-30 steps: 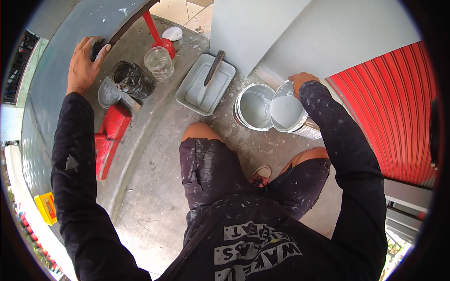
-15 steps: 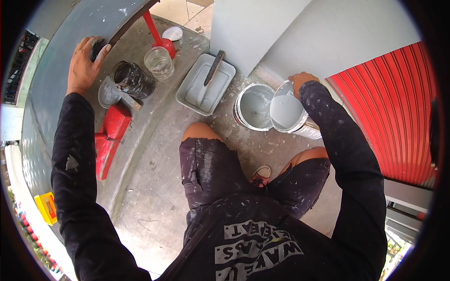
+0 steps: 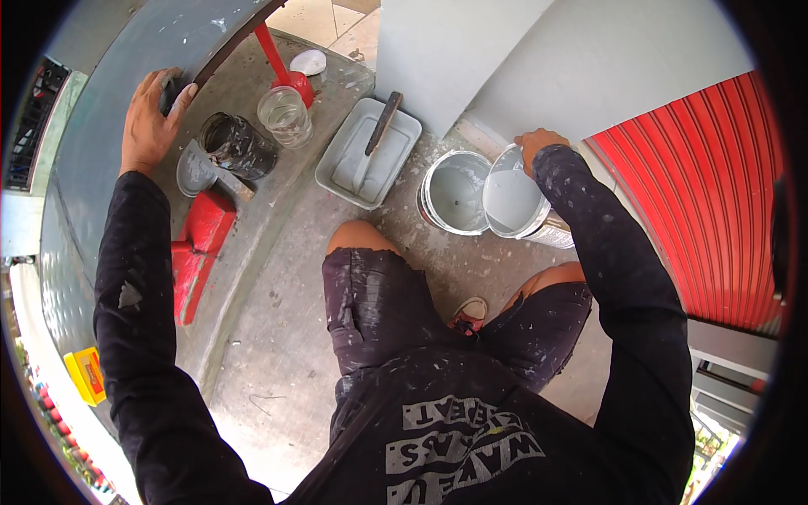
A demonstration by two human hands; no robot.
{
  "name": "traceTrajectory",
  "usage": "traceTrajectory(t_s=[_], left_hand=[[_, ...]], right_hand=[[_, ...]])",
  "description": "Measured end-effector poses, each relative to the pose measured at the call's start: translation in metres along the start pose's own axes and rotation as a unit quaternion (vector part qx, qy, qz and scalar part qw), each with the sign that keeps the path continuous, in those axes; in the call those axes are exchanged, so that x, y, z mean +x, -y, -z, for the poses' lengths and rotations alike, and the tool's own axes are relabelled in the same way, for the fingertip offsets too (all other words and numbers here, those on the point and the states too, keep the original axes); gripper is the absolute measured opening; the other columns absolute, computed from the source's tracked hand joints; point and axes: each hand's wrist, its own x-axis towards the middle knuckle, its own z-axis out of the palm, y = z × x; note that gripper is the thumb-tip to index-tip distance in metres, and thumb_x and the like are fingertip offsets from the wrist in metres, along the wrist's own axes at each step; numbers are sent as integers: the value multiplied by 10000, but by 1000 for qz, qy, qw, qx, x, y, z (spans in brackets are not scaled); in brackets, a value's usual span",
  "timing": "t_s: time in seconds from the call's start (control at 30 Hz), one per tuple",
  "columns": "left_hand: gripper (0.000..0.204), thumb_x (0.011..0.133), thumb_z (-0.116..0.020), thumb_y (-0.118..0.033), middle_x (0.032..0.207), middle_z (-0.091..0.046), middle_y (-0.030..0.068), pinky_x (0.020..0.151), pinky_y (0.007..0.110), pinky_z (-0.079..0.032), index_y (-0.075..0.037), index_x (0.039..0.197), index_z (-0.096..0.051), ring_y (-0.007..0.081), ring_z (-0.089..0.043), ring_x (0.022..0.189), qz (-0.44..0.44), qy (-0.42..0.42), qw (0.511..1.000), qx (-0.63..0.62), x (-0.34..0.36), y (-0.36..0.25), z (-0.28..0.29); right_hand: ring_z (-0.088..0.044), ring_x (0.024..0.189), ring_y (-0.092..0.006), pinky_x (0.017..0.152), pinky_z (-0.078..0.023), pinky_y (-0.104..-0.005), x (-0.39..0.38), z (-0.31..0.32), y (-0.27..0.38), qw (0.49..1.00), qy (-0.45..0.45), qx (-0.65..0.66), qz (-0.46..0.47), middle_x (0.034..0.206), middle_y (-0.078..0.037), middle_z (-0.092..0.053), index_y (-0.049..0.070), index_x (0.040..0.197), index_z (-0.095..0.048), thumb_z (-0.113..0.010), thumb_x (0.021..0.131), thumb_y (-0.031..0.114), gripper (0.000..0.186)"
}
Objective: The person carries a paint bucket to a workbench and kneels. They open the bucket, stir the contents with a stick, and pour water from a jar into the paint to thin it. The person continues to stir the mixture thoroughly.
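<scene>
My left hand (image 3: pixel 150 122) lies at the edge of the grey counter (image 3: pixel 93 143), its thumb and fingers curved about something dark that I cannot make out. With my right hand (image 3: pixel 539 145) I grip the far rim of a paint bucket (image 3: pixel 532 225), which leans left, pale grey paint inside. Its rim meets that of a second paint bucket (image 3: pixel 429 215), upright on the floor, its inner wall coated in grey. Left of the buckets is a grey tray (image 3: pixel 330 168) with a dark-handled, paint-smeared tool (image 3: pixel 384 124) lying across it.
On the concrete ledge at left stand a dark paint-stained jar (image 3: pixel 237 147), a clear cup (image 3: pixel 286 118), a putty knife (image 3: pixel 200 171) and a red dustpan-like piece (image 3: pixel 202 244). A red tool (image 3: pixel 295 84) stands behind. A grey wall (image 3: pixel 539 67) and red shutter (image 3: pixel 699 194) border the right.
</scene>
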Motion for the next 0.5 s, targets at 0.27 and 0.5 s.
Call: traceTrajectory(t_s=[0.27, 0.5], left_hand=[[429, 901, -732, -191, 1297, -613, 185, 1034, 432, -456, -47, 1288, -617, 385, -591, 1185, -99, -212, 972, 15, -14, -40, 19], [590, 967, -654, -327, 1364, -544, 224, 1082, 421, -436, 6, 1419, -474, 351, -567, 1236, 148, 261, 867, -397, -180, -175, -27]], right_hand=[[-653, 1170, -260, 981, -549, -401, 5, -4, 1, 1000, -1, -5, 0, 1248, -69, -687, 239, 1353, -623, -612, 888, 107, 483], [-677, 1128, -280, 964, -557, -411, -2, 1, -2, 1000, 5, 14, 5, 1198, -81, -710, 240, 1350, -628, -619, 882, 105, 488]])
